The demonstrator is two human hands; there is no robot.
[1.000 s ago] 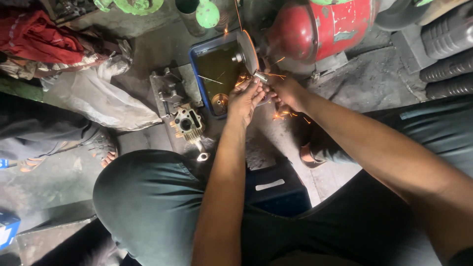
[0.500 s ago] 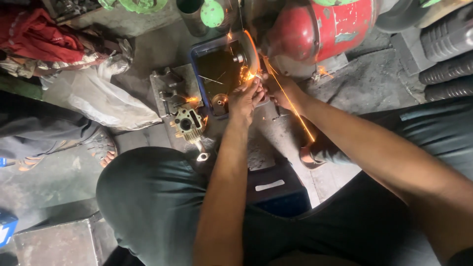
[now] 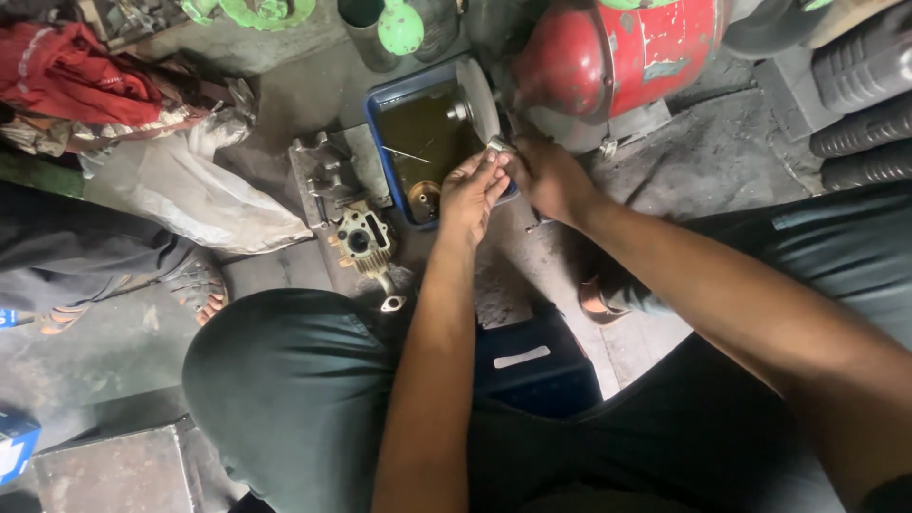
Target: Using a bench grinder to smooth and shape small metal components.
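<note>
My left hand and my right hand meet in front of me and pinch a small metal part between their fingertips. The part is held right beside the grey grinding wheel of a red bench grinder. No sparks show now. Under the wheel stands a blue tray of dark liquid with a small round piece in it. I cannot tell whether the part touches the wheel.
A grey metal casting and a small engine part lie left of the tray. A white sack and red cloth are at the left. Another person's sandalled foot rests nearby. Black ribbed hoses lie at the right.
Sparks flew from the wheel in the earlier frames and have stopped. Both hands have stayed at the wheel with the part.
</note>
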